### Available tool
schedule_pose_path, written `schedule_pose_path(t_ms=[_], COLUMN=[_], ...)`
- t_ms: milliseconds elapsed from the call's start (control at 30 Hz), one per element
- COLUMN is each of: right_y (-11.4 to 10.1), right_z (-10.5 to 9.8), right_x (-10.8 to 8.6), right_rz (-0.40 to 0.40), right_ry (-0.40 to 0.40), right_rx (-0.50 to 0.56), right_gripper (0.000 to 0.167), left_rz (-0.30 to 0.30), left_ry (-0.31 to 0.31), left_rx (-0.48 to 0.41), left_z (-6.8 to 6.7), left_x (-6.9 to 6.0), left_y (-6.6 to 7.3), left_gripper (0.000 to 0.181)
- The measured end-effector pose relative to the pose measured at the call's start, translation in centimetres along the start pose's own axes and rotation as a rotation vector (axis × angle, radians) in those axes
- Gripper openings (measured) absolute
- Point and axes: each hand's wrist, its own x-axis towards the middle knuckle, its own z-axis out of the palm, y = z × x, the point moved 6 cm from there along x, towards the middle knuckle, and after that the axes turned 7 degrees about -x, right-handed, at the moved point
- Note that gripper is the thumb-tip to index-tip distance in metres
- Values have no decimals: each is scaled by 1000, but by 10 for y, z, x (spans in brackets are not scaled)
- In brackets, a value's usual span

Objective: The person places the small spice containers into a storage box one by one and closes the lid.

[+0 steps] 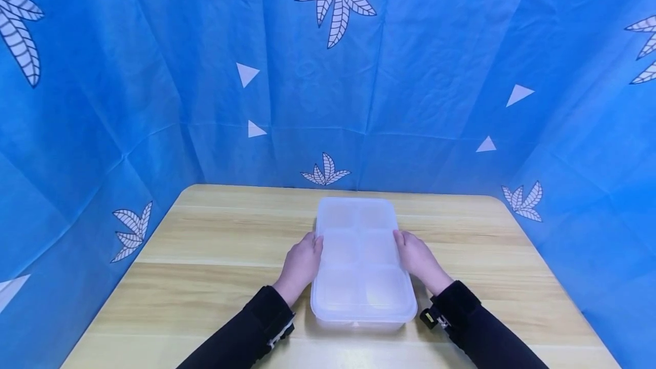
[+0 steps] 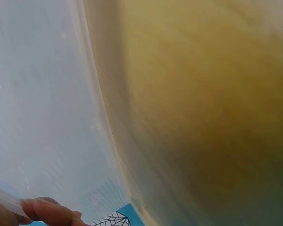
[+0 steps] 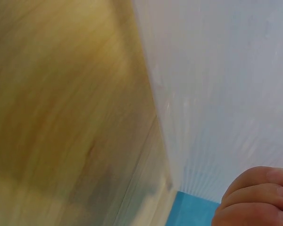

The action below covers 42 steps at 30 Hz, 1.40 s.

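A translucent white plastic storage box (image 1: 359, 255) with a lid stands lengthwise on the wooden table. Faint outlines of several compartments show through its lid. My left hand (image 1: 302, 262) grips the box's left long side, with the thumb at the lid's edge. On the opposite side, my right hand (image 1: 417, 255) holds the right edge in the same manner. The left wrist view has the box's side wall (image 2: 47, 103) close up, with curled fingertips (image 2: 52, 212) against it. In the right wrist view, bent fingers (image 3: 257, 197) press on the other wall (image 3: 226, 94).
Light wood tabletop (image 1: 220, 232) extends on both sides of the box. A blue curtain (image 1: 410, 73) printed with white leaves and triangles hangs behind the table and along its left and right sides.
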Motion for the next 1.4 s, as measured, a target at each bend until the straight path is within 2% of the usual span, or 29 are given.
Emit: schedule_pose_path(t_ms=[200, 467, 700, 967, 1167, 1400], right_y=[-1, 1, 3, 0, 4, 1], right_z=[1, 0, 2, -14, -20, -33], right_x=[1, 1, 2, 5, 12, 22], right_rz=[5, 6, 17, -43, -12, -34], right_ry=[1, 0, -43, -67, -69, -54], right_rx=[6, 11, 70, -8, -40, -92], right_gripper=[61, 60, 62, 56, 50, 50], left_rz=[-12, 14, -22, -35, 1, 84], left_ry=[-11, -29, -33, -68, -63, -42], left_rx=[-1, 20, 90, 173, 249, 300], left_z=[0, -1, -4, -12, -18, -27], left_x=[0, 2, 0, -1, -18, -54], left_y=[-2, 1, -1, 10, 19, 30], left_gripper=[42, 37, 38, 44, 44, 47])
